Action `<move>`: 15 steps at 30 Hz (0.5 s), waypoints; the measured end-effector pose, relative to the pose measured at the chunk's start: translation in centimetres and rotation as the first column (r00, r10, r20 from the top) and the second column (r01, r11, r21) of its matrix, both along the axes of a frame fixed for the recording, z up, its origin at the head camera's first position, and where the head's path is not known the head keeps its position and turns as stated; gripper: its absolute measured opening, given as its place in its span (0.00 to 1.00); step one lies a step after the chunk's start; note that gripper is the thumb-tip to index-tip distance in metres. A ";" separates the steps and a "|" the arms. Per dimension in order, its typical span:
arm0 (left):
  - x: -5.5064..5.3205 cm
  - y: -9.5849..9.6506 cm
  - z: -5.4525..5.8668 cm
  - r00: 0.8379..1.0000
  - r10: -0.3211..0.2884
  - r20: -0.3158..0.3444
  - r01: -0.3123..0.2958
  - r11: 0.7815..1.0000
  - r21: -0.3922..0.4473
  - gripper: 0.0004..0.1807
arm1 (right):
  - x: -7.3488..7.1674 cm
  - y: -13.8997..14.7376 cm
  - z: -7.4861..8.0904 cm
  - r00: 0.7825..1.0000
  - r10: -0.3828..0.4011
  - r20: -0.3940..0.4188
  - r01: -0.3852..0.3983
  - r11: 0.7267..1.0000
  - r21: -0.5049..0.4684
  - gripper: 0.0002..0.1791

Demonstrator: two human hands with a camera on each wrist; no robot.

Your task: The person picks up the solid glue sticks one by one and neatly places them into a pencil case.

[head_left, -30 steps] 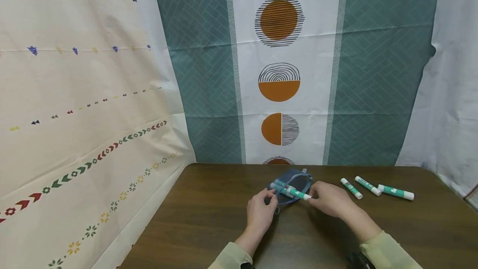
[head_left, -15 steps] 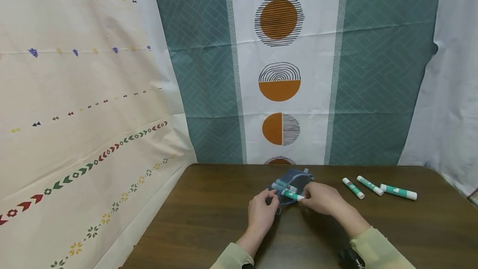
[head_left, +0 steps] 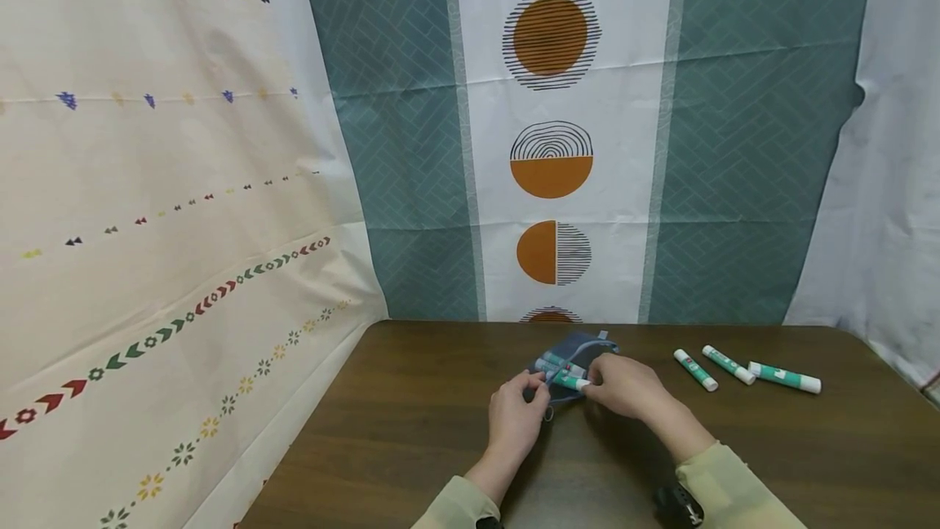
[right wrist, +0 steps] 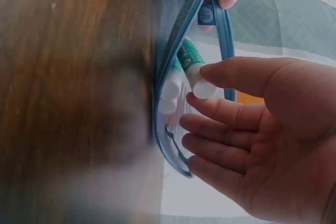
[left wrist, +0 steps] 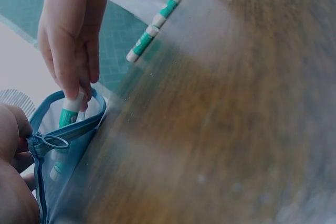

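Observation:
A blue see-through zip pouch lies near the table's back edge with its zipper undone. My left hand grips the pouch's zipper edge close to the ring pull. Between thumb and index finger, my right hand pinches the white end of a green-and-white glue stick. That stick slants through the mouth of the pouch, its far end inside. White ends of other glue sticks show within the pouch, beside the pinched one. The remaining right fingers are extended by the opening.
To the right on the brown table lie three loose glue sticks: one slanted, a second behind it, and a thicker one farthest right. Patterned cloths hang behind and to the left of the table.
My right hand has moved left toward the pouch, and the pinched glue stick has slid further into it. The left hand has stayed at the zipper edge.

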State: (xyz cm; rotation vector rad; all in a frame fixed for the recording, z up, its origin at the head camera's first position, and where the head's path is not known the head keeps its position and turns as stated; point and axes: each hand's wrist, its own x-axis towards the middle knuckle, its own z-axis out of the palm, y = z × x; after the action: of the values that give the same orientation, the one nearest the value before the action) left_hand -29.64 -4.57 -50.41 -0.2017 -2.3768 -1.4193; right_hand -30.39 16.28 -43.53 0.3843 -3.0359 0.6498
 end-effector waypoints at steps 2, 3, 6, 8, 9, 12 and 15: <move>0.0 0.0 -0.1 1.000 0.002 0.000 -0.002 1.000 -0.003 0.06 | -0.1 -0.2 -0.1 1.000 0.000 -0.001 0.000 1.000 -0.001 0.12; 0.0 0.0 -0.1 1.000 0.004 -0.001 -0.004 1.000 -0.005 0.06 | -0.2 -0.3 -0.1 1.000 0.000 -0.001 0.000 1.000 0.001 0.12; 0.0 0.0 0.0 1.000 0.006 -0.002 -0.006 1.000 -0.008 0.06 | -0.4 -0.5 -0.2 1.000 -0.002 0.000 0.002 1.000 0.004 0.11; 0.0 0.0 0.0 1.000 0.004 -0.001 -0.004 1.000 -0.006 0.05 | -0.5 -0.6 -0.3 1.000 -0.005 -0.002 0.005 1.000 0.006 0.11; 0.0 0.0 0.0 1.000 0.003 0.000 -0.003 1.000 -0.006 0.05 | -0.5 -0.7 -0.3 1.000 -0.007 -0.003 0.007 1.000 0.006 0.11; 0.1 0.0 0.1 1.000 0.001 0.000 -0.001 1.000 -0.004 0.05 | -0.5 -0.9 -0.3 1.000 -0.013 0.001 0.013 1.000 0.004 0.11; 0.1 0.0 0.1 1.000 0.005 0.000 -0.005 1.000 -0.007 0.05 | -0.5 -1.1 -0.3 1.000 -0.021 0.012 0.021 1.000 0.002 0.11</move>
State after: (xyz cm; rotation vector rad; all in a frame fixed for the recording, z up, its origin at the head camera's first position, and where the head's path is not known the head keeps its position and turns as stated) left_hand -29.55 -4.58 -50.33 -0.1977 -2.3807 -1.4087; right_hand -30.88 15.20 -43.81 0.3501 -3.0478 0.6513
